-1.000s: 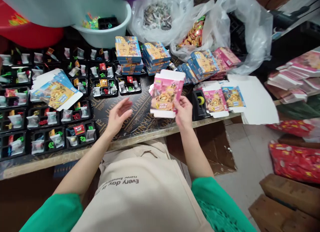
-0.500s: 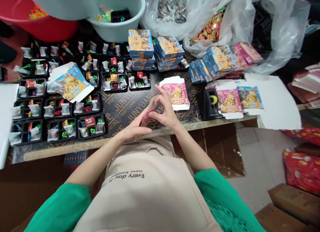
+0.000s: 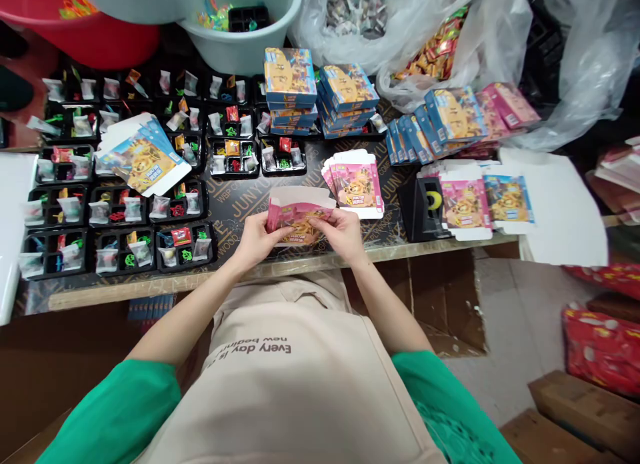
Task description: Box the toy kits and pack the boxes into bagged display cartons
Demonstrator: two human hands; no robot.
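Observation:
Both my hands hold one flat pink carton (image 3: 299,217) over the near edge of the dark table (image 3: 250,211). My left hand (image 3: 255,239) grips its left end and my right hand (image 3: 340,234) pinches its right end. Just behind it a small stack of flat pink cartons (image 3: 356,183) lies on the table. To the left, black trays (image 3: 183,241) hold small toys and clear bags. A few flat blue cartons (image 3: 137,157) rest on top of those trays.
Stacks of closed blue boxes (image 3: 291,84) stand behind, with more blue and pink boxes (image 3: 450,117) leaning at the right. A black tape dispenser (image 3: 423,207) sits beside printed flat cartons (image 3: 473,197). Basins (image 3: 240,31) and plastic bags (image 3: 500,37) line the back.
A second ago my right hand held a stack of pink cartons up; that stack now lies on the table. Both hands have since come together on one carton taken from it.

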